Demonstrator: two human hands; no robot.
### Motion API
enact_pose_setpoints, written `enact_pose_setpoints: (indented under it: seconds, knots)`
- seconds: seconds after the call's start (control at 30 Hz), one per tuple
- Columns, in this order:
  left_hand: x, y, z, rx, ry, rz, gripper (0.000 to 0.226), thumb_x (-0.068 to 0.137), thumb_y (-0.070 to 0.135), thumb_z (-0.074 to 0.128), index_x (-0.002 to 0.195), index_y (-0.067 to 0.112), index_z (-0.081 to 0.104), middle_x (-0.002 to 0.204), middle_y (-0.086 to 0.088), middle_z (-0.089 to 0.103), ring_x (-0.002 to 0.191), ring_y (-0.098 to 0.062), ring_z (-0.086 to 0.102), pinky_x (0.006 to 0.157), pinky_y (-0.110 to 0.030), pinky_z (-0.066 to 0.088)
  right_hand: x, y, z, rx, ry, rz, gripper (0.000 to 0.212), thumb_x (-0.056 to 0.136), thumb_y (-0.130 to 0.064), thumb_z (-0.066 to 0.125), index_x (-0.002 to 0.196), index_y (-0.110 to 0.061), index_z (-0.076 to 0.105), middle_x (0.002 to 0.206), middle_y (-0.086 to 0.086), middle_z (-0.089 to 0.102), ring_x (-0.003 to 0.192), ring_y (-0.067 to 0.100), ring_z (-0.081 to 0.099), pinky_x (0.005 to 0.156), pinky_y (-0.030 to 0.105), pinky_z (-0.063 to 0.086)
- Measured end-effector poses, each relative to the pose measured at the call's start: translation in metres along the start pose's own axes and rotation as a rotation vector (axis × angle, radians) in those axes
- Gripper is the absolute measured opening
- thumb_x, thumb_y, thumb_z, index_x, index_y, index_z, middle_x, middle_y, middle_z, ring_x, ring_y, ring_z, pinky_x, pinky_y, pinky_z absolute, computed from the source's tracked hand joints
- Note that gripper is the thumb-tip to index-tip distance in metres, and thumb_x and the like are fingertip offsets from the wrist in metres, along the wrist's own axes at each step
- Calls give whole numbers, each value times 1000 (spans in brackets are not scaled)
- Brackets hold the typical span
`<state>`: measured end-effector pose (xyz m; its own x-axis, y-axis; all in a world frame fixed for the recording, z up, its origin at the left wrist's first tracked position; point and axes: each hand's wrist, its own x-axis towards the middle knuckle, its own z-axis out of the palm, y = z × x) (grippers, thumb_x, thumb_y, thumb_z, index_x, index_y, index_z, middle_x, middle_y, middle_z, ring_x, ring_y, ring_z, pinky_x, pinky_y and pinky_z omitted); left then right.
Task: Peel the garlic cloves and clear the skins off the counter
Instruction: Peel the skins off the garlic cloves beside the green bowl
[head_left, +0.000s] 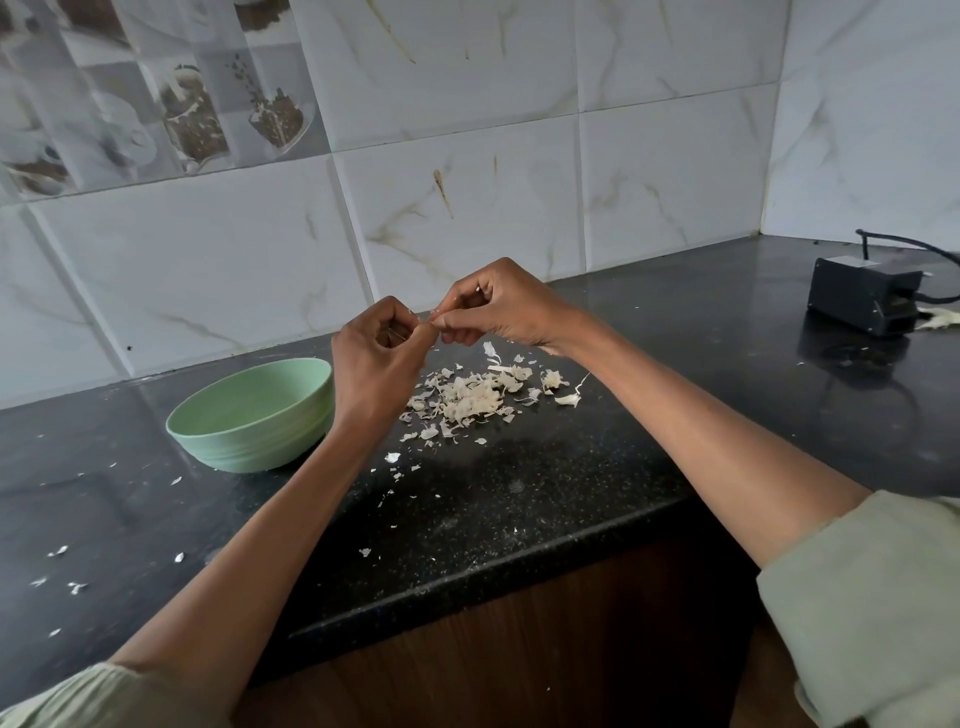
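My left hand (379, 353) and my right hand (498, 312) meet above the black counter (519, 499), fingertips pinched together on a small garlic clove (430, 321) that is mostly hidden between them. Below the hands lies a pile of pale garlic skins (467, 397) on the counter. Smaller skin flakes (392, 457) are scattered toward the front edge and to the far left. A light green bowl (249, 421) stands just left of my left wrist; its inside is not visible from here.
A black box-shaped device (862, 301) with a cable sits at the back right of the counter, a pale scrap beside it. White marble-look tiles (467, 208) form the wall behind. The counter's front edge runs over a brown wooden cabinet (519, 649).
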<state>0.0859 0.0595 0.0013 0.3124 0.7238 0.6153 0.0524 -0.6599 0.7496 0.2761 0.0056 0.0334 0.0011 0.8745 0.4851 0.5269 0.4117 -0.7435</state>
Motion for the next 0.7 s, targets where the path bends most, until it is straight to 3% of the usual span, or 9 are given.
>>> enact_pose_setpoints:
  seconds: [0.13, 0.43, 0.6, 0.7]
  knots:
    - [2, -3, 1, -9, -26, 11, 15, 90, 24, 73, 82, 12, 69, 70, -12, 69, 64, -19, 61, 64, -49, 57, 0, 1, -5, 123, -43, 93, 20, 93, -9, 78, 110, 2, 77, 89, 13, 78, 78, 14, 73, 74, 23, 59]
    - [11, -8, 0, -241, -101, -76, 15, 99, 8, 66, 98, -7, 67, 78, -12, 69, 69, -16, 64, 62, -25, 52, 0, 3, -9, 294, -35, 206, 26, 97, -10, 73, 120, 1, 73, 91, 6, 77, 77, 8, 68, 71, 19, 57]
    - [13, -7, 1, -466, -164, -176, 9, 104, 12, 64, 98, 6, 68, 82, -7, 70, 71, -14, 62, 62, -21, 49, 0, 1, -6, 416, -24, 207, 24, 96, -4, 71, 120, 2, 72, 99, 11, 75, 81, 9, 69, 76, 19, 60]
    - [14, -8, 1, -430, -182, -191, 9, 104, 14, 62, 99, 8, 69, 84, -6, 71, 72, -15, 63, 62, -23, 48, 2, 1, -6, 475, -7, 202, 21, 97, 0, 68, 118, -1, 71, 98, 11, 75, 83, 8, 71, 79, 20, 61]
